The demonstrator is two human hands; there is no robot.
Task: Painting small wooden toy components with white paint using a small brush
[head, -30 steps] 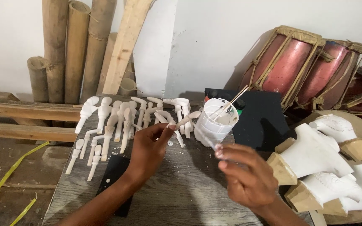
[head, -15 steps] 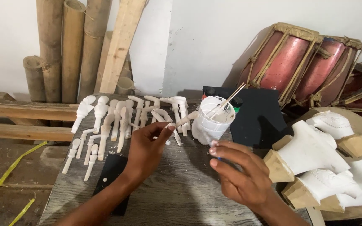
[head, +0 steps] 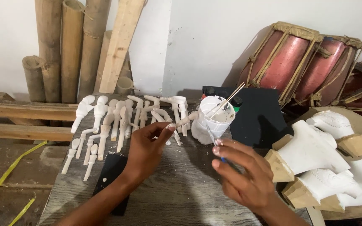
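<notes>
Painting in hand: the left hand [head: 145, 152] pinches a small white-coated carved piece [head: 185, 120] by its peg end, fingers [head: 164, 129] clamped on it, holding it out just beside the white pot [head: 212, 121].
Brush: the right hand [head: 244, 175] has its fingers together around a thin brush [head: 211, 136], its tip up by the pot's wall; whether the bristles touch the piece I cannot tell.
Pot: it stands near the far middle of the table [head: 181, 196], with thin sticks [head: 227, 100] leaning out of it.
Already coated, by the look of it: a row of white carved pieces [head: 118, 119] lies along the far left part of the table, more short ones trailing toward the left edge.
Large work: white figure bodies [head: 315, 150] with bare wooden ends lie at the right edge, so those look only partly covered.
Left to do: I judge the held piece is the one under work now; how many uncoated ones remain, the view does not show.
Around: bamboo poles [head: 70, 46] and red drums [head: 302, 62] against the wall.
</notes>
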